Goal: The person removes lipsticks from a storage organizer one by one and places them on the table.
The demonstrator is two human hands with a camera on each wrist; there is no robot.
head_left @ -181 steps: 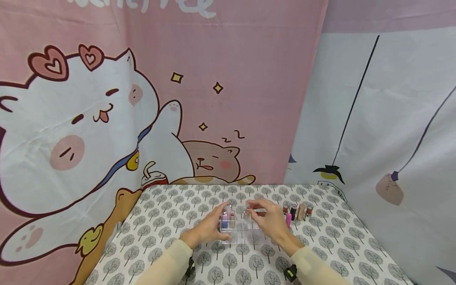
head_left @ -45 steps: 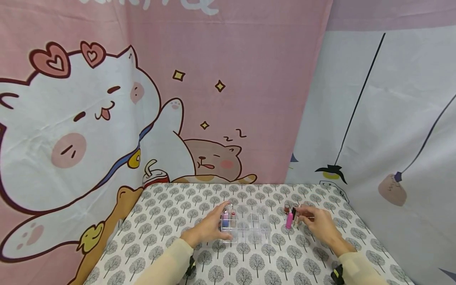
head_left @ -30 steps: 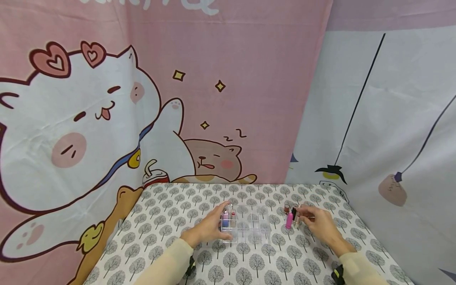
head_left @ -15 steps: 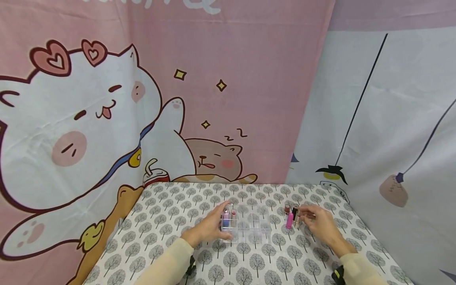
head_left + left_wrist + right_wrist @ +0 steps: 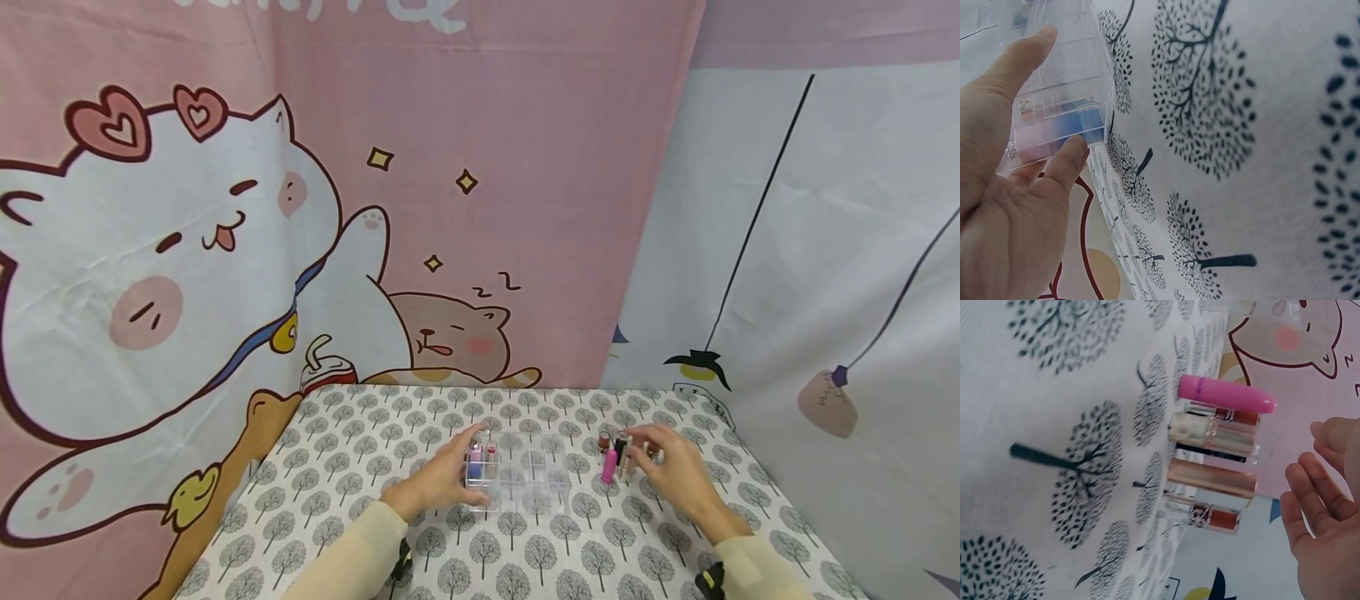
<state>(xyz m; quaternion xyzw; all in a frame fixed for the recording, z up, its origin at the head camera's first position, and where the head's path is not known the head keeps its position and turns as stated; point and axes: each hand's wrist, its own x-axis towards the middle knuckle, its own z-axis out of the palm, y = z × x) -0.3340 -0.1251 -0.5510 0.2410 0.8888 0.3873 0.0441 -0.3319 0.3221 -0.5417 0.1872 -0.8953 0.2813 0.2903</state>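
Cream-sleeved, the left hand (image 5: pixel 437 478) grips the clear organizer (image 5: pixel 527 498) at lower centre, whose left end contains a pink-and-blue tube (image 5: pixel 1054 134) and a red-topped tube (image 5: pixel 491 463); lower right, a pink tube (image 5: pixel 610 467) stands beside the relaxed, unloaded right hand (image 5: pixel 682 477).

From my remote seat I see a strip of tree-print cloth (image 5: pixel 583 479) a hand could pass along, between the clear organizer (image 5: pixel 517 485) and the upright pink tube (image 5: pixel 1225 394). The left hand (image 5: pixel 441 477) blocks the organizer's left end. A narrow gap separates the gold-toned tube (image 5: pixel 1210 434) and rose-gold tube (image 5: pixel 1213 478).
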